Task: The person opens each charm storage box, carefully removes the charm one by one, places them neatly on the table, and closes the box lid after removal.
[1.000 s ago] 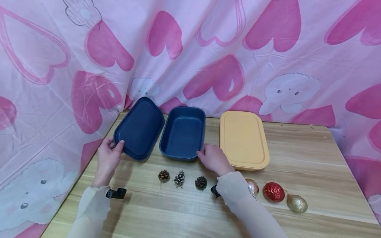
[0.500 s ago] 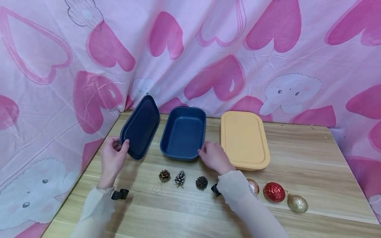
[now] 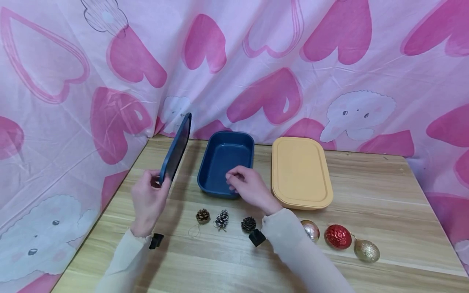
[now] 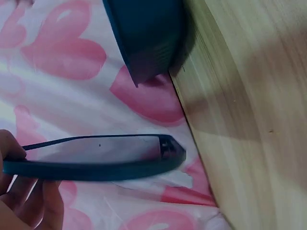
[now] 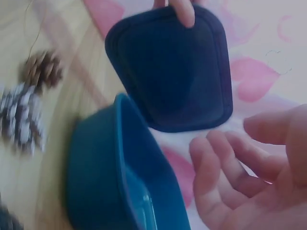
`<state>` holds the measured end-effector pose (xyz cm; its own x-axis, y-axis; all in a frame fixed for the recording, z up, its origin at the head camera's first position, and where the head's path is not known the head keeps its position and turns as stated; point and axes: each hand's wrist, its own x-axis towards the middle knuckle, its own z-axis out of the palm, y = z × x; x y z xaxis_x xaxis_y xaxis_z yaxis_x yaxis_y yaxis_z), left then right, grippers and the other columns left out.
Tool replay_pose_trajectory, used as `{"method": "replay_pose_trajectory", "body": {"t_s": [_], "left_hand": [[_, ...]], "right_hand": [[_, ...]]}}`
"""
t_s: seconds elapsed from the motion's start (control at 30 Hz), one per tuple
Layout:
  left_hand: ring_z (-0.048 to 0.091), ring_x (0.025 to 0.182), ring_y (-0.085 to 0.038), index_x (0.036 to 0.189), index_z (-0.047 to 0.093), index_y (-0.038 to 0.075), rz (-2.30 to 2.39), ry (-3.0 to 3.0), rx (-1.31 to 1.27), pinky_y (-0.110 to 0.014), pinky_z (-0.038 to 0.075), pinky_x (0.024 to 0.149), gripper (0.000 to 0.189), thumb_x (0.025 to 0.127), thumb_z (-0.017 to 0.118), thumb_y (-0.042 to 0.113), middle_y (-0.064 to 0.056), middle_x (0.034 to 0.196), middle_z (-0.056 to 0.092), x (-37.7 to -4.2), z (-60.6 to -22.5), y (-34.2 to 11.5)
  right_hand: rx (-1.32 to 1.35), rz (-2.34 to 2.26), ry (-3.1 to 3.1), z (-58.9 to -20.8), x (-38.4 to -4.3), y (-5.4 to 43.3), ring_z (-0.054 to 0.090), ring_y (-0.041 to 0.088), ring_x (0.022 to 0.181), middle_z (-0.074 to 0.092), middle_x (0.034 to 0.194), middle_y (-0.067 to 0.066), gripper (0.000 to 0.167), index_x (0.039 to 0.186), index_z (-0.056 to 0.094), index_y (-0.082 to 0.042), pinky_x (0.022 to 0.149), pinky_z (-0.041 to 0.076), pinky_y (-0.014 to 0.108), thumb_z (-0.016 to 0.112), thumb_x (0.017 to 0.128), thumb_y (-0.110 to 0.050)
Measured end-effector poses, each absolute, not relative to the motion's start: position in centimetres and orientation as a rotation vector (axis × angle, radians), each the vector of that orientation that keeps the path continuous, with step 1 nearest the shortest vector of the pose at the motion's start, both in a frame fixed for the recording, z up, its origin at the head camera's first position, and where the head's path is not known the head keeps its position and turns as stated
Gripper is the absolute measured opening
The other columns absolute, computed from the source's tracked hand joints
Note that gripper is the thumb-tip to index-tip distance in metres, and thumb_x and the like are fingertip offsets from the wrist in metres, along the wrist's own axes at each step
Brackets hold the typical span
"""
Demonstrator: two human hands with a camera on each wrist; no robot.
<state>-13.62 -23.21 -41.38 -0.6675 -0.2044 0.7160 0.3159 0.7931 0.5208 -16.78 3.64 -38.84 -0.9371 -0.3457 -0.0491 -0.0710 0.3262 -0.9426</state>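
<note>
My left hand pinches the near end of a dark blue lid, thumb on one face and fingers on the other. The lid stands on edge, nearly upright, raised at the left of an uncovered dark blue food container. In the right wrist view the lid's broad face shows beyond the container wall. My right hand hovers over the container's near right corner, fingers loosely bent and holding nothing. The left wrist view shows the lid's rim between thumb and fingers.
A yellow lidded container sits to the right. In front lie a brown pine cone, a white-tipped one and a dark one. Pink, red and gold ornaments lie at front right. A patterned curtain hangs behind.
The left hand has tipped the lid from lying slanted to nearly upright and shifted it rightward. My right hand has left the container's right rim and moved left over its near end.
</note>
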Motion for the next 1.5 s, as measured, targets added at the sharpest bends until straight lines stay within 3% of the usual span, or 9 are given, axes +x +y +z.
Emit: {"method": "replay_pose_trajectory", "body": {"t_s": [0.13,0.27,0.63,0.83,1.03,1.13,1.27,1.37,1.5], "left_hand": [[0.064,0.059,-0.025,0.087,0.063,-0.004,-0.648,-2.104,-0.282,-0.032,0.053,0.052,0.014,0.074,0.068,-0.004,-0.015,0.077,0.070,-13.5,-41.2,-22.3],[0.068,0.066,-0.032,0.087,0.063,-0.005,-0.507,-2.060,-0.450,-0.043,0.055,0.058,0.013,0.075,0.067,-0.002,-0.017,0.082,0.071,-13.4,-41.2,-21.3],[0.065,0.068,-0.026,0.085,0.065,-0.002,-0.304,-2.057,-0.674,-0.036,0.054,0.055,0.025,0.097,0.055,0.018,-0.011,0.088,0.074,-13.2,-41.6,-18.6],[0.061,0.068,-0.026,0.090,0.071,0.001,-0.261,-2.010,-0.736,-0.033,0.051,0.053,0.021,0.096,0.055,0.014,-0.010,0.094,0.075,-13.2,-42.0,-17.4],[0.063,0.079,-0.026,0.096,0.072,0.003,-0.368,-2.088,-0.741,-0.034,0.049,0.060,0.014,0.087,0.066,0.011,-0.008,0.100,0.074,-13.5,-42.2,-16.6],[0.063,0.087,-0.026,0.098,0.071,0.004,-0.473,-2.161,-0.730,-0.036,0.048,0.069,0.025,0.086,0.072,0.026,-0.008,0.100,0.073,-13.6,-42.2,-16.5],[0.061,0.093,-0.028,0.095,0.070,0.003,-0.672,-2.167,-0.671,-0.041,0.045,0.080,0.044,0.085,0.069,0.046,-0.010,0.098,0.071,-14.3,-42.4,-16.9],[0.059,0.096,-0.032,0.095,0.070,-0.001,-0.859,-2.172,-0.518,-0.042,0.043,0.085,0.037,0.088,0.067,0.035,-0.016,0.099,0.069,-14.9,-42.6,-17.5],[0.059,0.090,-0.030,0.103,0.069,-0.002,-1.096,-2.272,-0.150,-0.034,0.046,0.077,0.022,0.089,0.062,0.013,-0.018,0.102,0.066,-15.9,-42.8,-18.5]], "right_hand": [[-0.347,-1.763,2.231,-38.1,-16.4,2.8,0.068,0.021,0.082,0.069,0.100,0.020,0.021,0.109,0.065,-0.003,0.076,0.058,0.040,0.054,0.099,-0.019],[-0.315,-1.850,2.136,-37.9,-16.2,1.9,0.068,0.018,0.085,0.069,0.104,0.019,0.026,0.114,0.063,-0.004,0.076,0.058,0.035,0.052,0.100,-0.023],[-0.231,-1.983,2.046,-37.7,-15.8,0.6,0.068,0.018,0.086,0.071,0.103,0.014,0.031,0.120,0.061,-0.004,0.073,0.057,0.030,0.058,0.097,-0.024],[-0.163,-2.069,1.986,-37.8,-15.4,0.4,0.068,0.015,0.081,0.070,0.104,0.018,0.033,0.119,0.056,-0.002,0.073,0.058,0.031,0.066,0.091,-0.017],[-0.044,-2.198,1.913,-38.5,-15.7,0.7,0.067,0.012,0.080,0.068,0.107,0.024,0.033,0.119,0.053,0.004,0.076,0.059,0.032,0.064,0.090,-0.006],[0.009,-2.217,1.899,-39.0,-16.0,1.0,0.066,0.010,0.079,0.067,0.108,0.025,0.033,0.119,0.053,0.006,0.075,0.058,0.029,0.063,0.090,-0.003],[0.060,-2.225,1.912,-39.5,-16.2,1.5,0.064,0.010,0.080,0.066,0.108,0.025,0.033,0.119,0.053,0.007,0.073,0.057,0.026,0.063,0.089,-0.001],[0.098,-2.220,1.928,-39.9,-16.4,2.1,0.064,0.009,0.080,0.066,0.108,0.024,0.034,0.121,0.053,0.007,0.072,0.057,0.024,0.062,0.089,0.001],[0.130,-2.200,1.953,-40.6,-16.6,3.1,0.063,0.008,0.078,0.066,0.108,0.025,0.033,0.120,0.053,0.008,0.071,0.055,0.022,0.060,0.089,0.003]]}}
